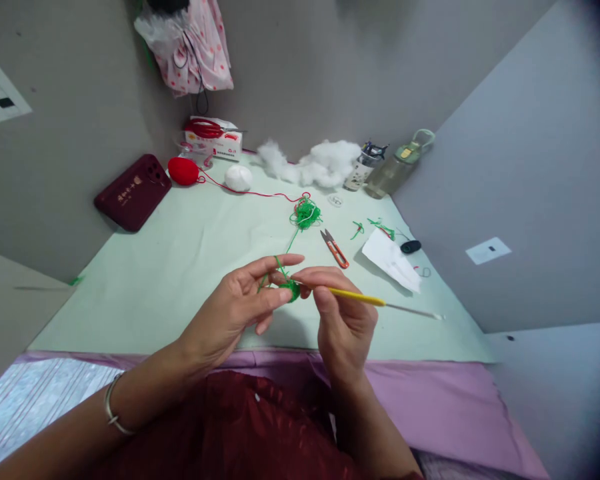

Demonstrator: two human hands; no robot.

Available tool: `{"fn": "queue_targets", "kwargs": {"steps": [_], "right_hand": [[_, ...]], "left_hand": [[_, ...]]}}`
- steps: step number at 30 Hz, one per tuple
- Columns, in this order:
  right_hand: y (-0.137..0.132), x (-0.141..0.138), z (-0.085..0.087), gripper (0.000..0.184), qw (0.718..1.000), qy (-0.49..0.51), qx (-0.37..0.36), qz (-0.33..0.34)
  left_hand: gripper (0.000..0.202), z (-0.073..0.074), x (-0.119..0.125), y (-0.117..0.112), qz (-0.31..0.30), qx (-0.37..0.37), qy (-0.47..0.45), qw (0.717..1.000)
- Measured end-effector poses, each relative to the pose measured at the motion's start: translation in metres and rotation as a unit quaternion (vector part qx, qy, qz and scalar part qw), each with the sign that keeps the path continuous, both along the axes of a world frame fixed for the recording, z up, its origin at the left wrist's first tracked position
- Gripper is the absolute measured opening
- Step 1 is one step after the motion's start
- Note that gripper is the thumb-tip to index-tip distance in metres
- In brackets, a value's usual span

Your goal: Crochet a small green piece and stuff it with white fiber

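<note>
And here's the left hand (247, 298), pinching a small green crocheted piece (293, 291), a green strand (292, 241) looped over one finger; the right hand (346, 317) grips a yellow-handled hook (359, 297), its tip right at the piece; beyond them on the counter (200, 233), a green yarn tangle (307, 214), orange-handled snips (337, 252) near it; and at the back, a red ball (183, 171), a white ball (238, 179) and fluffy white stuffing (330, 164)
</note>
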State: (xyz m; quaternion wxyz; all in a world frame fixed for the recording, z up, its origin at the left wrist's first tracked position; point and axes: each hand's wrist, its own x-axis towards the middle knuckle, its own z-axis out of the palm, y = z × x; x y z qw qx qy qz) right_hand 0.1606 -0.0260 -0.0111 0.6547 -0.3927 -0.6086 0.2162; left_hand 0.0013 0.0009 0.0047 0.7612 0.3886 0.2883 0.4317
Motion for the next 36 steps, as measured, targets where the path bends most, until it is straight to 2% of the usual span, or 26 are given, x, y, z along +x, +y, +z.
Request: {"fn": "queue_targets", "kwargs": {"steps": [4,7,10,13,15,18,22,27,30,32,34,36], "right_hand": [[-0.005,-0.003,-0.008,0.027,0.983,-0.145,0.078,-0.078],[-0.007,-0.001,-0.009,0.030,0.964,-0.205,0.119,-0.117],[-0.004,0.001,-0.003,0.023,0.992,-0.073,0.047,-0.090],[0.000,0.002,0.002,0.019,0.999,0.044,-0.016,-0.017],[0.001,0.001,0.001,0.016,0.999,0.041,-0.031,0.016],[0.001,0.001,-0.001,0.015,0.996,0.056,-0.060,0.016],[0.003,0.005,-0.003,0.018,0.985,0.136,-0.095,0.044],[0.003,0.005,-0.001,0.019,0.980,0.161,-0.095,0.066],[-0.002,0.004,0.002,0.020,0.990,0.118,-0.073,0.039],[-0.006,0.004,0.003,0.021,0.997,0.046,-0.054,-0.002],[-0.008,0.004,0.001,0.022,0.998,-0.048,-0.008,-0.038],[-0.009,0.004,-0.004,0.026,0.985,-0.144,0.065,-0.062]], "left_hand": [[0.044,-0.005,0.006,-0.002,0.036,0.006,0.003,0.999],[0.037,-0.005,0.004,0.002,-0.017,-0.049,-0.028,0.998],[0.024,-0.004,0.000,0.006,-0.030,-0.088,-0.060,0.994],[0.025,-0.004,-0.001,0.006,-0.010,-0.062,-0.051,0.997],[0.029,-0.005,0.000,0.004,-0.001,-0.025,-0.021,0.999],[0.026,-0.007,0.001,0.001,0.016,0.011,0.019,1.000],[0.026,-0.007,-0.001,0.001,0.021,0.024,0.044,0.999],[0.027,-0.008,-0.005,0.001,0.029,0.038,0.078,0.996],[0.027,-0.007,-0.007,0.001,0.045,0.060,0.102,0.992],[0.026,-0.005,-0.006,0.000,0.060,0.086,0.128,0.986],[0.025,-0.002,-0.004,-0.001,0.081,0.114,0.159,0.977],[0.026,0.001,-0.001,-0.003,0.103,0.126,0.173,0.972]]}}
